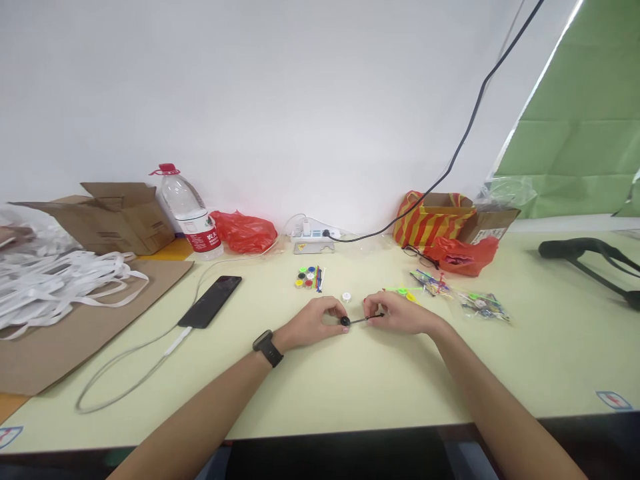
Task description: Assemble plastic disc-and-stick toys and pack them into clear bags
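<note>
Between the thumb and fingers of my left hand [315,321] is a small black disc [345,321]. A thin grey rod [359,321] runs from the disc toward my right hand [393,312]. My right hand pinches a thin black stick [379,315] at the rod's other end. Whether the rod and stick are one piece, I cannot tell. Just beyond my hands a white round disc [347,297] lies on the table. Farther back are several coloured discs [305,277] in rows, beside a few coloured sticks [319,279].
Left are a phone [213,301] on a cable, white straps [65,287], a cardboard box [125,220] and a water bottle [193,217]. A power strip [315,233] stands by the wall. Right are plastic packets [483,307], a red bag [465,257] and a black strap-like object [580,250].
</note>
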A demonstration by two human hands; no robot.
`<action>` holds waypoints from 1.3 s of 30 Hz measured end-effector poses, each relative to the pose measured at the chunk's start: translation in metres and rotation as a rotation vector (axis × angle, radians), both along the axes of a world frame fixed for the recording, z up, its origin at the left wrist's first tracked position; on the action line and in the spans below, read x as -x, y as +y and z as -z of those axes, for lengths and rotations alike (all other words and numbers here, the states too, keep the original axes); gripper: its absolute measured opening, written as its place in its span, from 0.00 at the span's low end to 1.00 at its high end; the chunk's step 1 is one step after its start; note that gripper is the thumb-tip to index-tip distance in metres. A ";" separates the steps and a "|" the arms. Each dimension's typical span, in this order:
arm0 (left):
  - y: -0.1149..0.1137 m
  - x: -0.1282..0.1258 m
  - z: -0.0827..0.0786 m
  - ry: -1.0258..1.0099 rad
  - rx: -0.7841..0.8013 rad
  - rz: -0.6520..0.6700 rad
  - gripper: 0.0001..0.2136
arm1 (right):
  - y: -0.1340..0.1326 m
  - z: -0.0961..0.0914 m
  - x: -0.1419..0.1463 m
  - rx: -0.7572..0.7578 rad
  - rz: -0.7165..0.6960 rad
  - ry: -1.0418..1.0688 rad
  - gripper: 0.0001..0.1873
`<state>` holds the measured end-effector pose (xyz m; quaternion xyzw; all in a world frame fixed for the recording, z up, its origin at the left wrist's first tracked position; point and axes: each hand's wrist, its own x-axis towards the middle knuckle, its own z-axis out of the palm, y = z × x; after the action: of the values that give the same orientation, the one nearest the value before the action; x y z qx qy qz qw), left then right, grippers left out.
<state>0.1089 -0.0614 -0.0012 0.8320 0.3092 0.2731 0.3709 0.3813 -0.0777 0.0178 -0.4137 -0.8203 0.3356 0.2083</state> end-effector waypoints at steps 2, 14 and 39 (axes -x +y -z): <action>-0.001 -0.001 0.001 -0.002 0.003 -0.016 0.11 | -0.001 0.000 0.005 0.026 0.004 0.063 0.02; -0.004 -0.010 0.007 -0.209 0.144 -0.090 0.11 | -0.002 0.015 0.037 0.055 0.055 0.407 0.09; -0.005 -0.014 0.007 -0.283 0.065 -0.118 0.14 | -0.002 0.022 0.044 -0.077 0.141 0.338 0.07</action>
<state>0.1228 -0.0668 -0.0086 0.7530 0.3110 0.3990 0.4208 0.3370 -0.0801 -0.0040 -0.3996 -0.7547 0.3533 0.3819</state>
